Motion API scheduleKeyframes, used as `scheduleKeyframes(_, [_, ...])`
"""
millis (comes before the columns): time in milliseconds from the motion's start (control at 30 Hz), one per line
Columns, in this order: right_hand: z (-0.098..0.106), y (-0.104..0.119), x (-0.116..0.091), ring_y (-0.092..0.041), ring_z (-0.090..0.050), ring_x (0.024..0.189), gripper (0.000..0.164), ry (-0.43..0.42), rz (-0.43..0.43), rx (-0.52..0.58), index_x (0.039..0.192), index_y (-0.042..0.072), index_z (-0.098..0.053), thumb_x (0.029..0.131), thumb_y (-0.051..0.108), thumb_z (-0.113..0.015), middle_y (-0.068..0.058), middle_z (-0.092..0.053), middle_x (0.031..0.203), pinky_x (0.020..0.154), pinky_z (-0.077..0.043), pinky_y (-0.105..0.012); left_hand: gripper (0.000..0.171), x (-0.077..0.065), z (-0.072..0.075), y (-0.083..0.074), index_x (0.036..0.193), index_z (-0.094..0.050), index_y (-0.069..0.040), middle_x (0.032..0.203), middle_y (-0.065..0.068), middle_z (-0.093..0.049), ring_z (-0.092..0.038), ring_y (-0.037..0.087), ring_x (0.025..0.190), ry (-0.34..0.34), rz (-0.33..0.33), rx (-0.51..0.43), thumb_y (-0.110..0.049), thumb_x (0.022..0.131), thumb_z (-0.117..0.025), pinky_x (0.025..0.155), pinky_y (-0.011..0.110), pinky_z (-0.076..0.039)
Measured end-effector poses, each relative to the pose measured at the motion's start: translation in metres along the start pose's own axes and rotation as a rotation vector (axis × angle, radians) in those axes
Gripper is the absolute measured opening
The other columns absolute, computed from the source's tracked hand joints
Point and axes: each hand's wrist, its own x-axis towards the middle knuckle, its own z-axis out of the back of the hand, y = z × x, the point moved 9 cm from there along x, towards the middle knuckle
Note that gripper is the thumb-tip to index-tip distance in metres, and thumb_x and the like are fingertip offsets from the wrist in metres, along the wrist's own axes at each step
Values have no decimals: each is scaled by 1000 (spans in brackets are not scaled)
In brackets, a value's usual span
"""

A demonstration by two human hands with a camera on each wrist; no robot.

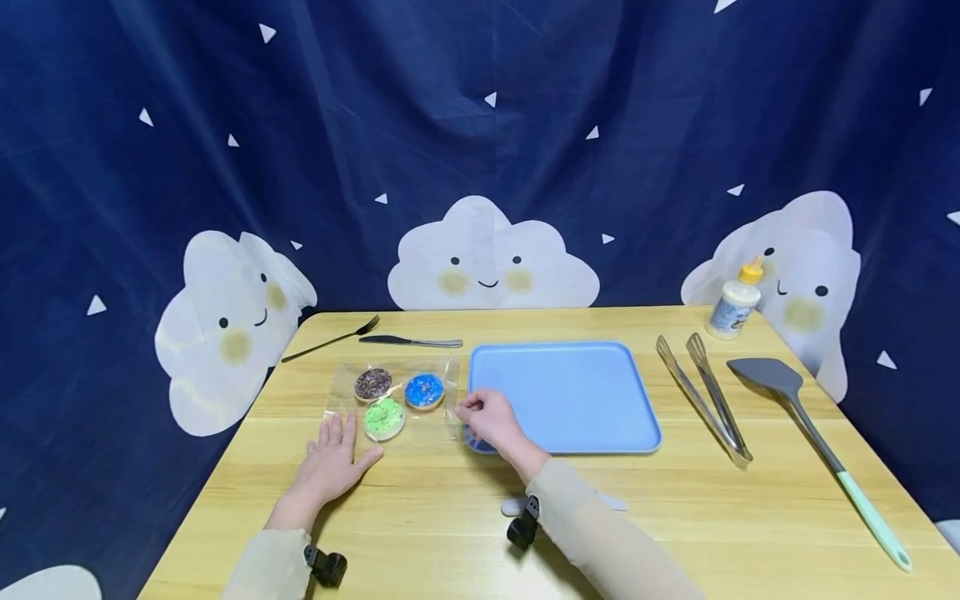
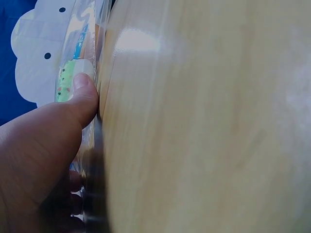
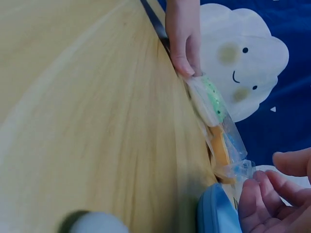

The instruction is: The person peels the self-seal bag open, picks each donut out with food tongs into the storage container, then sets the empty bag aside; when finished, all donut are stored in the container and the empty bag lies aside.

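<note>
Head cam: clear bag on the worktop, just left of the blue tray, w/ 3 iced rounds inside: brown, blue, green. L hand lies flat at the bag's near-left corner, fingers spread; wide grip, nothing clasped. R hand is at the bag's right edge, and from above thumb and index look nearly together. But R-wrist cam says diff.: clear gap btwn thumb and curled fingers, half-wide grip, bag's crumpled end right by the fingertips; can't call contact. L-wrist cam adds a close-up: thumb on the film, over the green round's pale side. R-wrist also gets the blue round's orange-brown side, hidden from above. Tongs, turner and squeeze bottle, far R, show in head cam only. Pale thing part hidden under R sleeve, ID unclear.
</note>
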Motion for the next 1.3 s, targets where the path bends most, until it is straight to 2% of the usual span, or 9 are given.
scheduleKeyframes(100, [-5, 1, 3, -18, -54, 52, 9, 36, -9, -33, 84, -1, -62, 83, 6, -67, -4, -57, 68, 44, -47, -26, 94, 0, -1, -2, 144, -12, 9, 146, 35, -3, -1, 54, 132, 6, -3, -5, -64, 90, -35, 100, 70, -5])
scheduleKeyframes(233, [-13, 0, 6, -18, -52, 51, 9, 65, -29, -19, 82, 0, -60, 82, 5, -68, -6, -57, 66, 42, -45, -24, 94, 0, -2, -1, 144, -11, 9, 146, 35, -3, 0, 54, 132, 10, 8, -15, -64, 90, -36, 100, 70, -5])
scheduleKeyframes(333, [-16, 0, 8, -19, -52, 50, 9, 61, -46, -11, 80, 1, -59, 81, 4, -68, -11, -59, 66, 41, -44, -24, 94, 1, -1, -1, 144, -12, 9, 146, 36, -3, -1, 54, 131, 0, 8, -11, -64, 90, -36, 100, 70, -5])
scheduleKeyframes(533, [-20, -2, 10, -18, -51, 47, 12, 58, -71, -71, 73, 2, -61, 82, 5, -68, -21, -63, 70, 39, -40, -23, 96, 2, -1, 2, 144, -11, 9, 146, 35, -3, -1, 54, 132, -3, 10, 3, -67, 89, -34, 100, 70, -5])
scheduleKeyframes(700, [-20, -7, 11, -17, -50, 47, 15, 55, -82, -84, 70, 2, -60, 84, 5, -66, -19, -62, 68, 41, -39, -22, 96, 2, -3, 2, 144, -12, 9, 146, 36, -4, -2, 54, 131, -4, 9, 5, -66, 89, -34, 99, 71, -6])
scheduleKeyframes(900, [-20, -12, 13, -15, -50, 48, 30, 79, -58, -92, 59, 8, -51, 87, 7, -62, -10, -59, 63, 44, -41, -23, 94, 3, -1, 0, 143, -15, 11, 145, 38, -7, -5, 56, 130, -15, -4, 16, -64, 90, -37, 98, 72, -9])
scheduleKeyframes(1000, [-19, -13, 14, -15, -52, 51, 25, 99, -42, -61, 63, -1, -56, 87, 5, -60, -10, -61, 69, 42, -43, -24, 94, 3, -1, 0, 143, -14, 11, 145, 38, -6, -4, 56, 130, -6, 3, 14, -64, 90, -37, 98, 72, -9])
scheduleKeyframes(1133, [-16, -15, 13, -14, -52, 49, 18, 119, -50, -3, 74, -10, -62, 86, 4, -59, -14, -62, 66, 42, -44, -23, 94, 3, -1, 0, 143, -14, 10, 145, 37, -5, -4, 55, 131, 10, 20, 4, -64, 90, -38, 98, 72, -7])
scheduleKeyframes(1300, [-7, -18, 14, -13, -53, 49, 12, 91, -76, 22, 75, -5, -62, 84, 2, -58, -11, -60, 64, 43, -45, -22, 94, 2, -1, 1, 144, -12, 8, 145, 38, -3, -2, 54, 131, 22, 33, -8, -65, 89, -37, 99, 72, -6])
